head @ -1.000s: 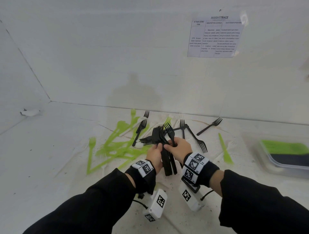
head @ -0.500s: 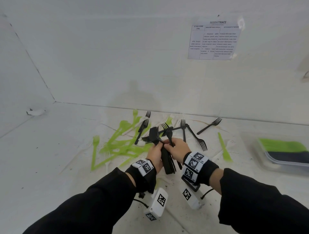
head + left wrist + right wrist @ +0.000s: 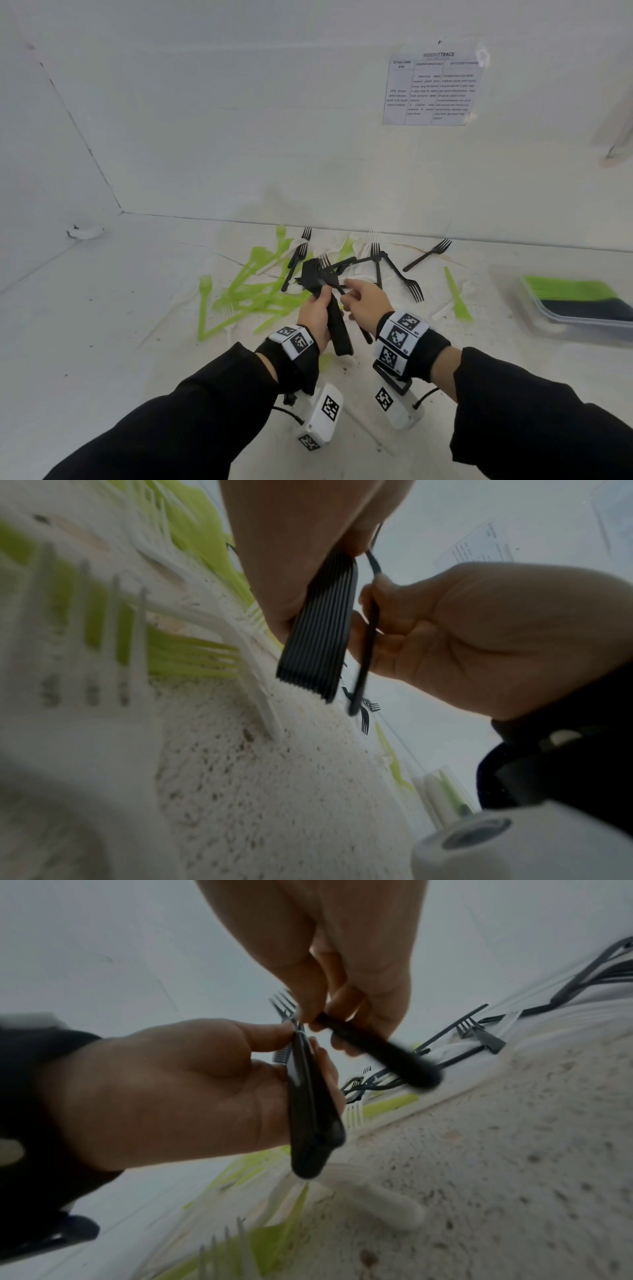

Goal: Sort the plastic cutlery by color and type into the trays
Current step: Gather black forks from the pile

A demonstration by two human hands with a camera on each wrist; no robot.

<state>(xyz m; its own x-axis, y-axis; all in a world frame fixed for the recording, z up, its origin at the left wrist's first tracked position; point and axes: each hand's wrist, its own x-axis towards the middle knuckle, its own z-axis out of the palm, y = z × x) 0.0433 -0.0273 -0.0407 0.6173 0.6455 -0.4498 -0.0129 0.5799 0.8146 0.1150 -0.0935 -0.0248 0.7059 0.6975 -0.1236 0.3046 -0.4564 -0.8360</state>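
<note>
Head view shows a white table point(image 3: 113, 342) strewn with plastic cutlery: a large scatter of green forks point(image 3: 253, 294) on the left, loose black forks point(image 3: 411, 270) behind the hands, and pale white pieces among them that are hard to tell apart from the surface. At the right edge sits a clear tray point(image 3: 582, 329), blurred; green pieces lie along its far side and a dark layer in front of them, but what type they are cannot be told.

Nearer, the left hand point(image 3: 317, 317) has its fingers curled around a black fork stack point(image 3: 337, 325), handles nested tightly and pointing toward the person. The right hand point(image 3: 368, 303) pinches one single black fork point(image 3: 380, 1053) just beside the stack, its handle smeared by motion.

Likely risks: the nested stack could fan out or slip if the left grip loosens while the single fork is worked in, and misaligned tines might snag and keep it from seating. White pieces could easily be overlooked against the table.
</note>
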